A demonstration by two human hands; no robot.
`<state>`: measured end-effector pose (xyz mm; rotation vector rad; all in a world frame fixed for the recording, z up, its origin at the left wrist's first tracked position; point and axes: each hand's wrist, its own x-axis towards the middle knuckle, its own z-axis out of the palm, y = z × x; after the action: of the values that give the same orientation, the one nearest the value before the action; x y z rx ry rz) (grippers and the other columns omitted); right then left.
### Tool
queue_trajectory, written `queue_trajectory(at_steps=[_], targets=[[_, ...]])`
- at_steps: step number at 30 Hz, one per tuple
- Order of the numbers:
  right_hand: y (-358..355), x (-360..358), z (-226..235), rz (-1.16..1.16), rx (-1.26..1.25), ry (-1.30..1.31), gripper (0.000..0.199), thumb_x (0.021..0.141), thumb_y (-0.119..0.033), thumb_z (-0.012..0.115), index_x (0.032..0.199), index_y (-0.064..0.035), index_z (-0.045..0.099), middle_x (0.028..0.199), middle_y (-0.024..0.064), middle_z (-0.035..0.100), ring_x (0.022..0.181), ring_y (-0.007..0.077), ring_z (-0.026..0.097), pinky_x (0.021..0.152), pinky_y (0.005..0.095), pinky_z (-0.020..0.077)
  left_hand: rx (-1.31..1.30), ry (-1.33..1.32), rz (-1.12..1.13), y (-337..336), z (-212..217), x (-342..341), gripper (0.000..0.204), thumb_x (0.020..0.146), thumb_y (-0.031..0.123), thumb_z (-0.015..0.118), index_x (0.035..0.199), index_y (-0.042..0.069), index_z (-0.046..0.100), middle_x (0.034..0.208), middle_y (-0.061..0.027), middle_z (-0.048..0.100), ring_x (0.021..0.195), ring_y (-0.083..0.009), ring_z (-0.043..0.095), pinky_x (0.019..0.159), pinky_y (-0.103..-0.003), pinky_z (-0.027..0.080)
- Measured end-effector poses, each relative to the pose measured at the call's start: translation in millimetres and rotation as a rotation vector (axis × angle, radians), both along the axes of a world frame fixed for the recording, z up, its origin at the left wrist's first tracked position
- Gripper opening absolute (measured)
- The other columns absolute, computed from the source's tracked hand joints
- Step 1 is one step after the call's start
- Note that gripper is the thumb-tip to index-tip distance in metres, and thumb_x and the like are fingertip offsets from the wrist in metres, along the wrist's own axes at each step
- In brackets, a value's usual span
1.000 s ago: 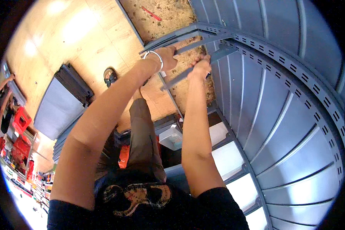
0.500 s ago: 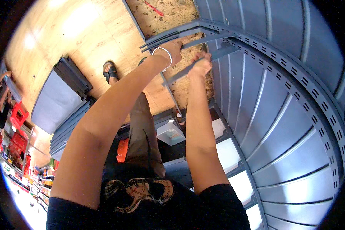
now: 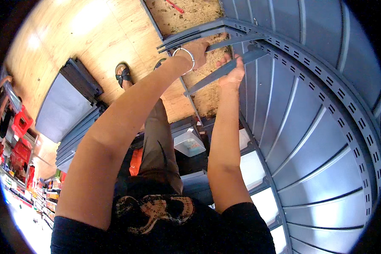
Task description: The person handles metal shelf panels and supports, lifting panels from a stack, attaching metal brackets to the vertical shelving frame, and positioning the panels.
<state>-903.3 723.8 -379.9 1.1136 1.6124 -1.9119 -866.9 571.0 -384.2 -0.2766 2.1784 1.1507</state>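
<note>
My left hand (image 3: 197,54), with a white bangle at the wrist, is closed round a grey metal shelf bracket (image 3: 237,40) whose far end meets the slotted upright (image 3: 313,70). A second shelf bracket (image 3: 205,80), nearer me, slants out from the upright. My right hand (image 3: 233,76) is against this one, its palm below and its fingers loosely apart, the thumb in front and the other fingers partly hidden behind. More grey bars (image 3: 178,42) stick out just beyond my left hand.
Grey ribbed back panels (image 3: 300,122) rise along the right. A red-handled tool (image 3: 173,6) lies on the dirty base floor. Stacked grey shelf panels (image 3: 65,106) stand on the left, near my sandalled foot (image 3: 122,74). A white plastic bin (image 3: 189,143) is below my arms; red baskets (image 3: 21,122) are far left.
My right hand has loosened from a curled hold, its fingers and thumb now straighter beside the near bracket. My left hand stays on its bracket. The view has shifted slightly.
</note>
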Motion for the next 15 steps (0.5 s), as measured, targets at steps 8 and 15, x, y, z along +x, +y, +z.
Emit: queue_trajectory(at_steps=[8,15], targets=[[-7.9,-8.5,-12.7,0.08,0.213,-0.02,0.023,0.092,-0.026,0.034,0.101,-0.0068,0.041,0.064,0.0045,0.044,0.048,0.0131,0.04,0.041,0.0326,0.0379,0.007,-0.037,0.012,6.5,8.7,6.1,0.036,0.086,0.017,0.044,0.119,0.004,0.044,0.093,-0.0233,0.06,0.088,-0.0374,0.057,0.078,-0.043,0.046],[-11.1,-13.4,3.0,-0.04,0.108,-0.063,0.023,0.09,-0.028,0.039,0.1,-0.0081,0.042,0.062,0.0039,0.045,0.048,0.0127,0.04,0.041,0.0312,0.0364,0.029,-0.006,0.041,9.7,16.8,12.0,0.029,0.085,0.014,0.044,0.111,0.0,0.045,0.09,-0.0259,0.059,0.086,-0.0381,0.058,0.075,-0.043,0.046]])
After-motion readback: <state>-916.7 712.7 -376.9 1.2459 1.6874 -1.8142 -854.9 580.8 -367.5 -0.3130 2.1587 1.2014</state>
